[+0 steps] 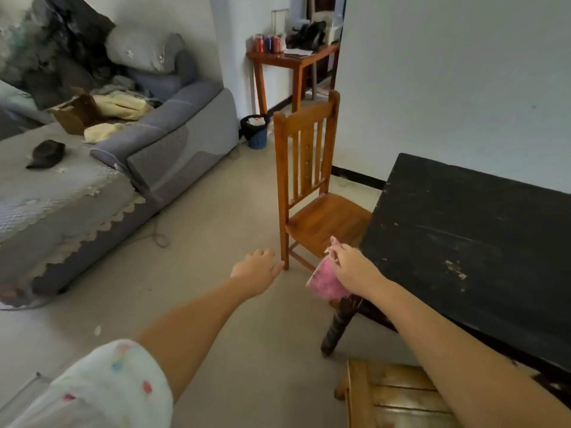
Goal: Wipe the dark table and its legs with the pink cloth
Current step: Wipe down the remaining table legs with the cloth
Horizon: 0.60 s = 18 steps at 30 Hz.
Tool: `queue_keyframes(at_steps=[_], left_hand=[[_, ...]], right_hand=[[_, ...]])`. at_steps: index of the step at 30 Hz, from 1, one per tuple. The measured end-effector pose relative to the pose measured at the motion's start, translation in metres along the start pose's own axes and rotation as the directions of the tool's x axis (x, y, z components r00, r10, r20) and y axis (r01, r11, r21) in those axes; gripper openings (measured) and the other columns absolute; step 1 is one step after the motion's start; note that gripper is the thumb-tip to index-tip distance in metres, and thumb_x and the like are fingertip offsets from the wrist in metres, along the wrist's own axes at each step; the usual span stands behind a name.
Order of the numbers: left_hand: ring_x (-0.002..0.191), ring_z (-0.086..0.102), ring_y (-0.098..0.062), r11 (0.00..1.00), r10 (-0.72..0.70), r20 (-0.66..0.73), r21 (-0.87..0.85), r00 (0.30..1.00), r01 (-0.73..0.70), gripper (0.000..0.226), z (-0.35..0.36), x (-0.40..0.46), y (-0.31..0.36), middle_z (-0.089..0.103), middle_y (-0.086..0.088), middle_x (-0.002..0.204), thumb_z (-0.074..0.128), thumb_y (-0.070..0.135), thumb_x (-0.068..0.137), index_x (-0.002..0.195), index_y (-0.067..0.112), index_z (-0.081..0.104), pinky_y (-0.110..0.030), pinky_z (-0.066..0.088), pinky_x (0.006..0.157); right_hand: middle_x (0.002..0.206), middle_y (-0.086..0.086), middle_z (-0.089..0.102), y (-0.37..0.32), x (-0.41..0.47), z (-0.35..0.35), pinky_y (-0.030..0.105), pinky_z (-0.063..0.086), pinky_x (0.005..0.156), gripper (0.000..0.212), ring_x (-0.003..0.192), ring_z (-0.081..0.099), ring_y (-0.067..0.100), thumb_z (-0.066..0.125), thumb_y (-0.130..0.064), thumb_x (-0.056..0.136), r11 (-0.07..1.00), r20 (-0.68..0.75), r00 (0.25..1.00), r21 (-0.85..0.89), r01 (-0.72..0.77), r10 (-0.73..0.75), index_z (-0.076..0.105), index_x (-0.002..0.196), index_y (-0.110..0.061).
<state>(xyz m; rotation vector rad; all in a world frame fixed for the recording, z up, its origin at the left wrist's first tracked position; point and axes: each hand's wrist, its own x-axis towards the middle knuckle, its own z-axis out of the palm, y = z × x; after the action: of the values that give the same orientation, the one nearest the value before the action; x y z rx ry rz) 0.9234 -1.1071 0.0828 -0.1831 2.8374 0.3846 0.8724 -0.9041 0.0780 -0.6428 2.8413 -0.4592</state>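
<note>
The dark table (pixel 472 230) fills the right side, its black top scuffed with pale marks. One turned dark leg (pixel 338 327) stands at its near left corner. My right hand (pixel 352 268) grips the pink cloth (pixel 326 281), which hangs just above that leg beside the table's corner. My left hand (pixel 258 267) reaches forward over the floor with relaxed fingers, holding nothing, close to the leg of a wooden chair.
A wooden chair (pixel 309 186) stands at the table's left end. A second wooden seat (pixel 389 396) sits at the bottom right. A grey sofa (pixel 108 168) lies left. A bin (pixel 256 131) and a side table (pixel 290 60) with cans stand at the back.
</note>
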Motion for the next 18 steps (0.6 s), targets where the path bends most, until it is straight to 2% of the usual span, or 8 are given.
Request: queue_keyframes(at_steps=[5, 8, 10, 14, 16, 18], left_hand=[[0.114, 0.05, -0.022, 0.995, 0.092, 0.038, -0.044, 0.995, -0.09, 0.044, 0.006, 0.055, 0.008, 0.05, -0.005, 0.128, 0.032, 0.047, 0.095, 0.127, 0.018, 0.044, -0.037, 0.047, 0.093], [0.109, 0.054, -0.02, 0.983, 0.179, 0.057, -0.042, 0.982, -0.177, 0.039, -0.003, 0.101, 0.019, 0.053, -0.003, 0.122, 0.034, 0.046, 0.095, 0.122, 0.021, 0.046, -0.038, 0.05, 0.09], [0.102, 0.057, -0.019, 0.971, 0.238, 0.05, -0.029, 0.97, -0.237, 0.032, -0.015, 0.137, 0.025, 0.055, -0.002, 0.116, 0.037, 0.043, 0.096, 0.118, 0.022, 0.047, -0.038, 0.052, 0.087], [0.097, 0.058, -0.016, 0.958, 0.27, 0.011, -0.104, 0.963, -0.268, 0.037, -0.053, 0.21, 0.034, 0.054, 0.002, 0.111, 0.035, 0.05, 0.093, 0.117, 0.024, 0.047, -0.037, 0.053, 0.085], [0.098, 0.058, -0.015, 0.949, 0.3, 0.027, -0.108, 0.954, -0.295, 0.038, -0.067, 0.24, 0.036, 0.055, 0.004, 0.113, 0.034, 0.05, 0.093, 0.117, 0.024, 0.047, -0.035, 0.053, 0.086], [0.101, 0.058, -0.016, 0.938, 0.341, 0.035, -0.073, 0.939, -0.338, 0.04, -0.077, 0.271, 0.037, 0.055, 0.004, 0.115, 0.034, 0.051, 0.093, 0.119, 0.023, 0.047, -0.035, 0.052, 0.088]], right_hand=[[0.141, 0.002, 0.048, 0.013, 0.027, 0.0, 0.032, 0.044, 0.102, 0.041, 0.124, 0.051, 0.018, 0.036, -0.031, 0.1, 0.999, -0.018, 0.999, 0.003, -0.048, 0.048, 0.046, 0.136, -0.016], [0.139, 0.003, 0.05, 0.026, 0.058, -0.012, 0.031, 0.046, 0.1, 0.041, 0.121, 0.053, 0.017, 0.036, -0.03, 0.1, 0.994, -0.032, 0.994, 0.023, -0.107, 0.108, 0.043, 0.138, -0.016], [0.145, 0.003, 0.043, 0.034, 0.086, -0.026, 0.03, 0.045, 0.1, 0.043, 0.123, 0.051, 0.018, 0.036, -0.029, 0.1, 0.99, -0.035, 0.99, 0.041, -0.137, 0.139, 0.037, 0.141, -0.015], [0.152, 0.0, 0.031, 0.049, 0.141, -0.062, 0.031, 0.04, 0.106, 0.047, 0.131, 0.043, 0.017, 0.035, -0.025, 0.101, 0.978, -0.048, 0.977, 0.015, -0.209, 0.209, 0.026, 0.146, -0.015], [0.153, 0.001, 0.029, 0.053, 0.165, -0.076, 0.029, 0.037, 0.108, 0.046, 0.132, 0.041, 0.017, 0.036, -0.022, 0.101, 0.972, -0.033, 0.973, -0.04, -0.23, 0.229, 0.028, 0.145, -0.015], [0.15, 0.002, 0.034, 0.057, 0.187, -0.087, 0.028, 0.037, 0.106, 0.045, 0.13, 0.044, 0.017, 0.036, -0.025, 0.101, 0.957, -0.057, 0.956, -0.012, -0.29, 0.289, 0.03, 0.144, -0.016]])
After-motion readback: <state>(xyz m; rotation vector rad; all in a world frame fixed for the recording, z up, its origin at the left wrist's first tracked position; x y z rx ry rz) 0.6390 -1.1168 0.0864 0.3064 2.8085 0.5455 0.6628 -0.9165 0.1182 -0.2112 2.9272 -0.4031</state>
